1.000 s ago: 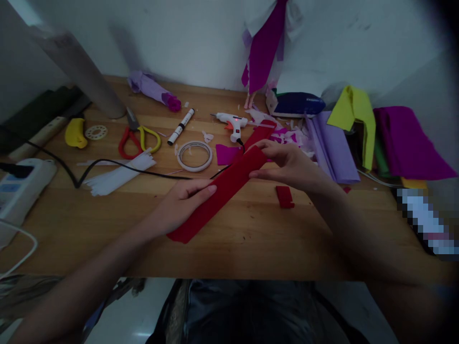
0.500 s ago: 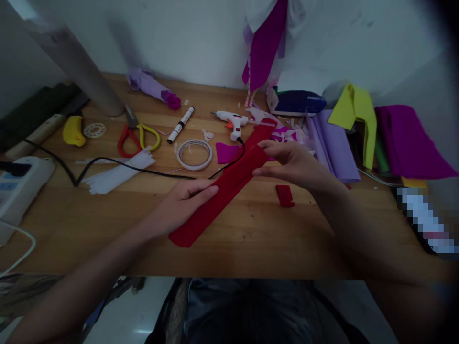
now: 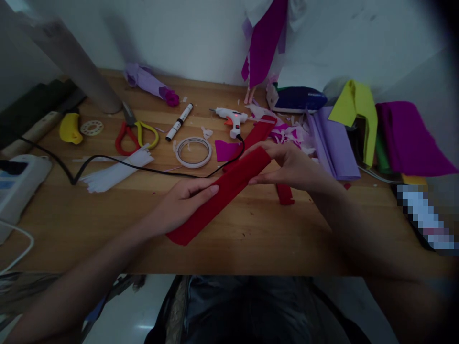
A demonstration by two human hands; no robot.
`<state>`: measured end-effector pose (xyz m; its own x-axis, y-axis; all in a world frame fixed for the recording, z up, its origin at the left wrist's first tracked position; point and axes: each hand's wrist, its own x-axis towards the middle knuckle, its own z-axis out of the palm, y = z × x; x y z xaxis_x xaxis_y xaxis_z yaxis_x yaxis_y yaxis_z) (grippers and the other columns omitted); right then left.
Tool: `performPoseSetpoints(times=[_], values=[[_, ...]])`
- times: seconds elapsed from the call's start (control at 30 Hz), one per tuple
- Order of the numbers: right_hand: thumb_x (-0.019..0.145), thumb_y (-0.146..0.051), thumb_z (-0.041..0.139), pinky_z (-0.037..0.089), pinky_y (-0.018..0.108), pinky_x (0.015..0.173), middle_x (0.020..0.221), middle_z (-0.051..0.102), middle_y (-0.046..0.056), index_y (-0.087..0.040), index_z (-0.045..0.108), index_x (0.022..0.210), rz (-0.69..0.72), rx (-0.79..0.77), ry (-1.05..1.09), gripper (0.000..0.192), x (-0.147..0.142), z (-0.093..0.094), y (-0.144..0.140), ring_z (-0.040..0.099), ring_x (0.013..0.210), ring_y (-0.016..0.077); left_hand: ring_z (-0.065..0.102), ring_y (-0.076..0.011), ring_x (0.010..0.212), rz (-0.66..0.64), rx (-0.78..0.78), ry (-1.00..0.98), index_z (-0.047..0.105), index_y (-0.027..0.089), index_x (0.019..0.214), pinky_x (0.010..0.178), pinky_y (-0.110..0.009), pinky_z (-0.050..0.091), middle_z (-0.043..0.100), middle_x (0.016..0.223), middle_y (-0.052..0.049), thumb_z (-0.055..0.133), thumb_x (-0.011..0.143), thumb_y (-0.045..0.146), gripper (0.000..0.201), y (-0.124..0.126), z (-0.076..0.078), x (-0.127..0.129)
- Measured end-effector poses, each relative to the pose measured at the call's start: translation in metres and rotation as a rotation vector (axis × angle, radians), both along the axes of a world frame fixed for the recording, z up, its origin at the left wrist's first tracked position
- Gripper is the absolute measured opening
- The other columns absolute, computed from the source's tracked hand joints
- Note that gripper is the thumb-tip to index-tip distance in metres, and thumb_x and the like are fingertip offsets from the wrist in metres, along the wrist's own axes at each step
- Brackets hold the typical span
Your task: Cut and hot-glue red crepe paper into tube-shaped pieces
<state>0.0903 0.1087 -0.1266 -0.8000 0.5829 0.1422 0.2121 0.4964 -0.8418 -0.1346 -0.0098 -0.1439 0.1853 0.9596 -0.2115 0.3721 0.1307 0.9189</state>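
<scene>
A folded strip of red crepe paper [image 3: 218, 203] slants between my hands above the wooden table. My left hand [image 3: 190, 200] grips its lower left part, thumb on top and fingers beneath. Near the upper right end, my right hand [image 3: 283, 162] pinches the strip between thumb and fingers. Behind it lies another red strip [image 3: 256, 136], partly covered by my hand and the held paper. A small red scrap [image 3: 285, 195] rests just below my right hand. The white glue gun [image 3: 233, 118], its light lit, lies beyond the strips.
A tape roll [image 3: 194, 152], marker [image 3: 179, 122], scissors [image 3: 134, 131] and white glue sticks [image 3: 118, 169] lie to the left. The black cord [image 3: 161, 173] crosses the table behind my left hand. At right are purple crepe paper [image 3: 337, 143] and a phone [image 3: 423, 220].
My right hand has slid slightly down along the strip's end, its fingers now reaching further behind the paper. My left hand keeps its grip. The view has shifted slightly.
</scene>
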Motion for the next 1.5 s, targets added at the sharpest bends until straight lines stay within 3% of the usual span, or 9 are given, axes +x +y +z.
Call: performPoseSetpoints(times=[0.17,0.53,0.7,0.8,1.1,1.33,1.43,1.5], values=[[0.069,-0.035,0.079,0.049,0.04,0.094,0.094,0.07,0.0,-0.027,0.075,0.083,-0.001,-0.025,-0.016,0.017,0.0,0.0,-0.002,0.065,0.093,0.0213,0.058,-0.0118,0.065,-0.031,0.004,0.012,0.072,0.023,0.095,0.053,-0.019,0.043,0.07,0.08,0.001,0.048,0.091,0.046,0.033,-0.001,-0.002,-0.002],[0.065,-0.035,0.08,0.057,0.035,0.088,0.103,0.073,-0.002,-0.03,0.074,0.097,0.022,-0.209,-0.142,0.033,-0.001,0.0,-0.009,0.069,0.094,0.0212,0.059,-0.0135,0.065,-0.089,0.068,0.054,0.072,0.022,0.085,0.055,-0.021,0.046,0.069,0.077,0.0,0.047,0.091,0.046,0.035,-0.001,0.0,0.0],[0.067,-0.035,0.079,0.057,0.038,0.088,0.1,0.074,-0.002,-0.032,0.073,0.1,-0.021,-0.226,-0.157,0.033,-0.004,0.004,-0.013,0.069,0.093,0.0218,0.065,-0.0185,0.082,-0.118,0.05,0.008,0.072,0.023,0.092,0.07,-0.026,0.052,0.072,0.089,0.0,0.065,0.079,0.04,0.023,-0.001,-0.002,0.003],[0.068,-0.035,0.079,0.056,0.039,0.09,0.1,0.074,-0.002,-0.032,0.073,0.099,-0.05,-0.181,-0.137,0.031,-0.005,0.007,-0.014,0.069,0.094,0.0221,0.064,-0.0189,0.075,-0.128,0.024,0.054,0.071,0.019,0.087,0.069,-0.028,0.052,0.072,0.082,-0.001,0.068,0.074,0.034,0.02,-0.001,-0.005,0.005],[0.067,-0.038,0.081,0.058,0.04,0.085,0.096,0.075,0.001,-0.03,0.073,0.092,-0.185,-0.154,-0.188,0.028,-0.006,0.005,-0.021,0.069,0.097,0.026,0.06,-0.0157,0.065,0.006,0.041,0.091,0.072,0.021,0.08,0.059,-0.024,0.048,0.07,0.074,0.001,0.068,0.07,0.032,0.016,-0.001,-0.01,0.009],[0.066,-0.036,0.081,0.057,0.04,0.087,0.094,0.075,-0.001,-0.03,0.073,0.086,-0.112,-0.212,-0.146,0.023,-0.006,0.005,-0.017,0.07,0.092,0.0239,0.065,-0.0182,0.074,0.034,0.024,0.058,0.072,0.021,0.084,0.066,-0.027,0.052,0.072,0.082,0.0,0.071,0.069,0.034,0.02,-0.003,-0.011,0.009],[0.065,-0.036,0.082,0.057,0.043,0.087,0.092,0.075,0.0,-0.03,0.074,0.085,-0.116,-0.215,-0.116,0.022,-0.005,0.001,-0.014,0.07,0.091,0.026,0.066,-0.0192,0.078,0.052,0.1,0.077,0.072,0.023,0.094,0.072,-0.03,0.054,0.073,0.09,0.0,0.073,0.07,0.034,0.026,-0.002,-0.009,0.005],[0.065,-0.034,0.082,0.055,0.045,0.089,0.091,0.075,0.0,-0.03,0.074,0.085,-0.193,-0.175,-0.06,0.022,-0.002,-0.002,-0.014,0.069,0.094,0.0274,0.066,-0.021,0.086,0.133,0.249,0.169,0.069,0.025,0.102,0.079,-0.034,0.054,0.072,0.099,-0.001,0.074,0.071,0.034,0.032,-0.002,-0.006,0.0]])
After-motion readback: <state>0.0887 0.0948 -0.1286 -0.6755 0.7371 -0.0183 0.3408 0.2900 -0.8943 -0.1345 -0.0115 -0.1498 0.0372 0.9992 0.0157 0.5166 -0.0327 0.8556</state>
